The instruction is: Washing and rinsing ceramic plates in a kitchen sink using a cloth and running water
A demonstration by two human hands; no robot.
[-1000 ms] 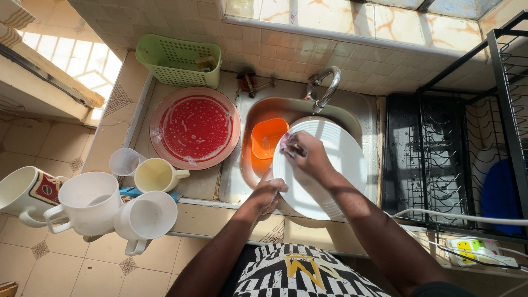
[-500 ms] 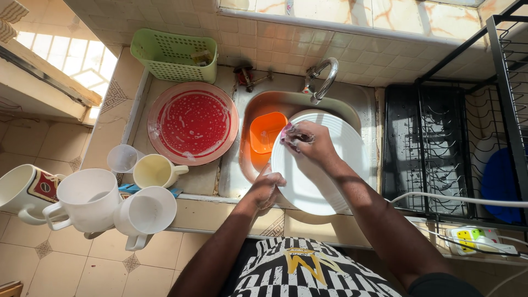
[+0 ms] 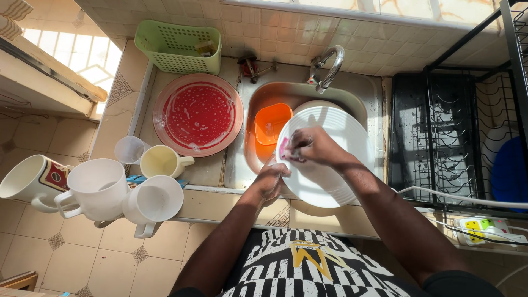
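While tilted, white plate (image 3: pixel 330 159) between fingers (image 3: pixel 275 175).

A home kitchen, seen from above at the washing-up sink (image 3: pixel 242 170). A curved metal tap (image 3: pixel 328 66) rises from the tiled back edge of the sink. Left of the sink lie a soapy red plate (image 3: pixel 198 114), a green plastic basket (image 3: pixel 179 47) and several mugs (image 3: pixel 99 187). Right of the sink stands a black wire dish rack (image 3: pixel 440 137).
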